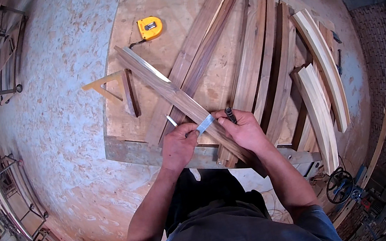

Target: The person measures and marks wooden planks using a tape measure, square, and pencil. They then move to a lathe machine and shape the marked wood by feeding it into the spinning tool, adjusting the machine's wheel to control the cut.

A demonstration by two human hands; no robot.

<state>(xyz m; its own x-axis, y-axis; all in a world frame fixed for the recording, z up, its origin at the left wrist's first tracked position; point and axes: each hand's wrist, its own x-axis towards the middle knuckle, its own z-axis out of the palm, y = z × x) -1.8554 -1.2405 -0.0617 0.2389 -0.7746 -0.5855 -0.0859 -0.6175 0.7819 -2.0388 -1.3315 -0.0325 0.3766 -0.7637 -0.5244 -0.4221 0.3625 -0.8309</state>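
Both my hands pinch a short pale blue strip (205,123) laid across a long brown wooden board (174,96). My left hand (180,145) closes on the strip's left end, and a slim white stick (171,121), perhaps a pencil, pokes up from its fingers. On the other end, my right hand (243,128) is closed too, with a dark pen-like tool (230,115) between its fingers. The board lies slantwise over two other planks (199,33), its near end beside my right wrist. I cannot tell whether the strip is tape or a small ruler.
All this lies on a plywood-topped worktable (134,3). A yellow tape measure (150,28) and a wooden set square (117,86) sit at the left. Several boards (263,54) and pale curved pieces (318,115) crowd the right. A handwheel (339,185) stands below right.
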